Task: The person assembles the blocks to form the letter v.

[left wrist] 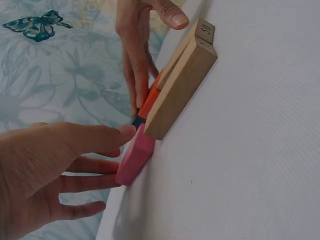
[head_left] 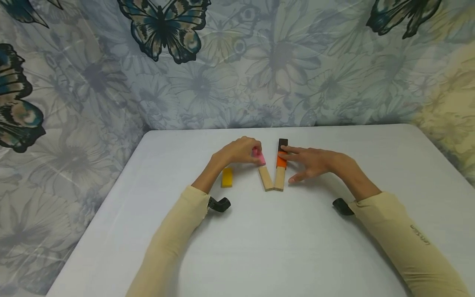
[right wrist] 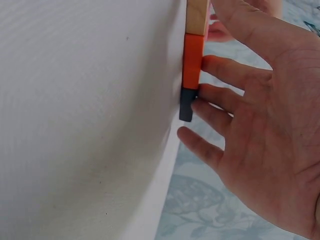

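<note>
Two plain wooden blocks lie in a V on the table, meeting at their near ends: a left one (head_left: 265,178) and a right one (head_left: 279,178). Beyond the right one, an orange block (head_left: 282,161) and a black block (head_left: 283,144) continue the line. My left hand (head_left: 240,151) holds a pink block (left wrist: 135,159) between thumb and fingers, at the far end of the left wooden block. With fingers spread and fairly straight, my right hand (head_left: 313,161) touches the orange and black blocks with its fingertips (right wrist: 212,64). Its thumb stands apart, beside the right wooden block.
A yellow block (head_left: 227,177) lies on the white table (head_left: 252,247), just under my left wrist. Black wrist cameras (head_left: 219,204) sit at both cuffs. Behind the table's far edge hangs a cloth (head_left: 230,95) printed with flowers and butterflies.
</note>
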`<action>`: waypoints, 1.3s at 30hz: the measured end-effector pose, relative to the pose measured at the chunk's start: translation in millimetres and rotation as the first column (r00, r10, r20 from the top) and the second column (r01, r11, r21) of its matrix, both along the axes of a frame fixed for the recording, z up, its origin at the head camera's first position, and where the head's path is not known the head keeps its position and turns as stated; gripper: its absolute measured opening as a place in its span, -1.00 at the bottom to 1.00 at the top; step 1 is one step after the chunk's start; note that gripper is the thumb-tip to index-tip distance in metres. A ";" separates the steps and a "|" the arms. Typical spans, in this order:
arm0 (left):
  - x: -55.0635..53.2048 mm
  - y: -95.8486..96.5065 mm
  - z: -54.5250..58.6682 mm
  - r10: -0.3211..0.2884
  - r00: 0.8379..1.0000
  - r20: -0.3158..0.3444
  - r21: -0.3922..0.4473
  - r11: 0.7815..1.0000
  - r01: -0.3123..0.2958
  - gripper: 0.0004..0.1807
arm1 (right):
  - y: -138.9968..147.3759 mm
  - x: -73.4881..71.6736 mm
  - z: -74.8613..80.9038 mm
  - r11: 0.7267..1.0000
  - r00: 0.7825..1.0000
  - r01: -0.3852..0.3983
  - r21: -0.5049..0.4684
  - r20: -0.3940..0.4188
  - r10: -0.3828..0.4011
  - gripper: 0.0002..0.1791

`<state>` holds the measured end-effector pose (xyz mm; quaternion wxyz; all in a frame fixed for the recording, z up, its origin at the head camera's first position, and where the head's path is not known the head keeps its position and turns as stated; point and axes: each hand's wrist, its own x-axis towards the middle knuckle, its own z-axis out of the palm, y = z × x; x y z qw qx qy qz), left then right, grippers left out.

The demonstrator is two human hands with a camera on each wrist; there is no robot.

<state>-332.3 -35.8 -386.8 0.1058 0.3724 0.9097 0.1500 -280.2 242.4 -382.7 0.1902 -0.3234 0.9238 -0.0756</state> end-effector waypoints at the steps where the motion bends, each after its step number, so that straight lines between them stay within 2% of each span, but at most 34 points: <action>1: 0.2 -0.9 -0.7 0.012 1.000 0.006 0.007 1.000 -0.012 -0.61 | -0.5 -0.1 -0.4 1.000 1.000 0.000 0.003 -0.001 0.000 0.06; 6: -1.3 -3.1 -4.3 0.038 0.999 0.011 0.004 0.999 -0.038 -0.55 | -1.4 0.1 -1.7 1.000 1.000 0.004 0.014 -0.003 -0.004 0.07; 13: -2.3 -2.7 -8.1 -0.009 0.999 0.046 -0.002 1.000 0.010 -0.55 | -0.9 0.5 -2.8 1.000 1.000 0.005 0.012 0.008 -0.005 0.06; 27: -0.3 2.2 -4.9 -0.012 0.998 0.065 0.003 1.000 0.012 -0.57 | 0.2 1.5 1.0 1.000 1.000 0.006 0.012 0.008 -0.006 0.05; 39: -0.2 1.2 -5.0 0.019 0.997 0.081 0.002 1.000 -0.019 -0.58 | -3.0 0.7 1.4 1.000 1.000 0.005 0.004 0.004 -0.005 0.04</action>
